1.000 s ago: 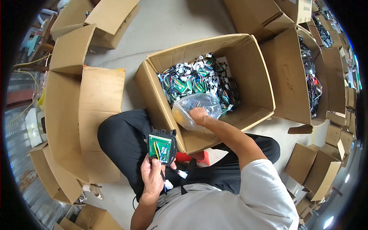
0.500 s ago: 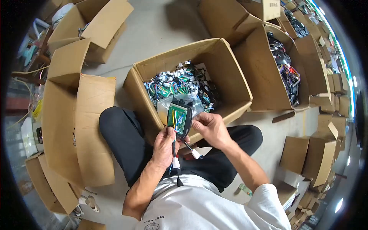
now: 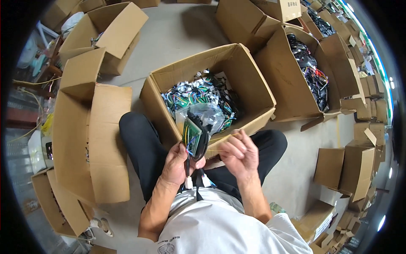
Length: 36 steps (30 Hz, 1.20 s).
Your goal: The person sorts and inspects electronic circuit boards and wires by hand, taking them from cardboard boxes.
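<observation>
Head view: the scene is ringed by brown cardboard boxes on a grey concrete floor point(image 3: 177, 38). A tall flattened box point(image 3: 91, 139) is seen at the person's left, and an open box of dark parts point(image 3: 311, 74) stands to the upper right. Directly ahead, touching the black-trousered knees, an open carton point(image 3: 253, 80) is filled with a tangle of green, white and black wire harnesses point(image 3: 198, 91), with a clear plastic bag point(image 3: 207, 114) lying on top at its near side.

Over the lap, just before the carton's near wall, a black-cased unit with a green circuit board point(image 3: 193, 136) is held upright and turned edge-on. It is gripped from below by the left hand point(image 3: 177, 163), whose fingers are closed around its lower end. Leads with white connectors point(image 3: 189, 182) hang beneath that hand.

The right hand point(image 3: 239, 154) is raised just beside the unit, its fingers loosely curled and part open; whether anything is pinched in them cannot be told.
</observation>
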### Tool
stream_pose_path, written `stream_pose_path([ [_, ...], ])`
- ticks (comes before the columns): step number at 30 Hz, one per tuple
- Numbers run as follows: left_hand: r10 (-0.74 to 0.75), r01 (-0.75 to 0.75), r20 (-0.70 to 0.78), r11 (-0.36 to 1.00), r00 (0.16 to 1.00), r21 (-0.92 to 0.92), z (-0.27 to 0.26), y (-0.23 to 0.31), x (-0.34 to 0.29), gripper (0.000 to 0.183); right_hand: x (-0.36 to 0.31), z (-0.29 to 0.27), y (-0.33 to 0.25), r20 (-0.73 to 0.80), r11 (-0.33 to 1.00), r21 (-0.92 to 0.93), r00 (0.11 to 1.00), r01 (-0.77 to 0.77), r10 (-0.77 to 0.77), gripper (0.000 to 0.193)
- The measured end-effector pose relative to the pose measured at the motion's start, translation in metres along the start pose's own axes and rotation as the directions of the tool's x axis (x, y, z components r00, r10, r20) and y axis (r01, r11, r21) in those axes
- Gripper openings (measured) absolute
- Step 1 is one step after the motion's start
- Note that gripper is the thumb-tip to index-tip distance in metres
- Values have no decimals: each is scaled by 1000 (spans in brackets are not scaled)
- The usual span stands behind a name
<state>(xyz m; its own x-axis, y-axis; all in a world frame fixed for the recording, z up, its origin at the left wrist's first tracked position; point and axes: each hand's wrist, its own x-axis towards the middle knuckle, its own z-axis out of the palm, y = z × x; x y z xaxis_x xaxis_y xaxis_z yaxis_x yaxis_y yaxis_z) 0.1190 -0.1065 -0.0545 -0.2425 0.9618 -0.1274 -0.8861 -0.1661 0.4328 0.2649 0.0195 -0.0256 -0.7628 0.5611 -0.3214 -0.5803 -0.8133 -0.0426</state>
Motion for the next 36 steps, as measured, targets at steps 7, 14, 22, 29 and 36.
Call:
stream_pose_path([
  [7, 265, -223, 213, 7, 940, 975, 9, 22, 0, 39, -9, 31, -31, 345, 830, -554, 925, 63, 160, 62],
  [14, 72, 46, -261, 907, 963, 419, 16, 41, -5, 33, -34, 10, -4, 260, -7, -966, 966, 260, 5, 31],
  [22, -82, 66, -203, 994, 976, -84, 17, 16, -3, 37, -24, -18, 5, 147, 993, 51, 983, 102, -108, 63],
  [29, -1, 14, -18, 637, 1000, 770, 16, 54, -4, 38, -6, 32, -45, 266, 967, -240, 964, 80, -13, 109],
  [36, 319, -98, 91, 7, 943, 995, 21, 60, -17, 24, -13, 58, 1, 334, 139, -940, 923, 311, 193, 133],
])
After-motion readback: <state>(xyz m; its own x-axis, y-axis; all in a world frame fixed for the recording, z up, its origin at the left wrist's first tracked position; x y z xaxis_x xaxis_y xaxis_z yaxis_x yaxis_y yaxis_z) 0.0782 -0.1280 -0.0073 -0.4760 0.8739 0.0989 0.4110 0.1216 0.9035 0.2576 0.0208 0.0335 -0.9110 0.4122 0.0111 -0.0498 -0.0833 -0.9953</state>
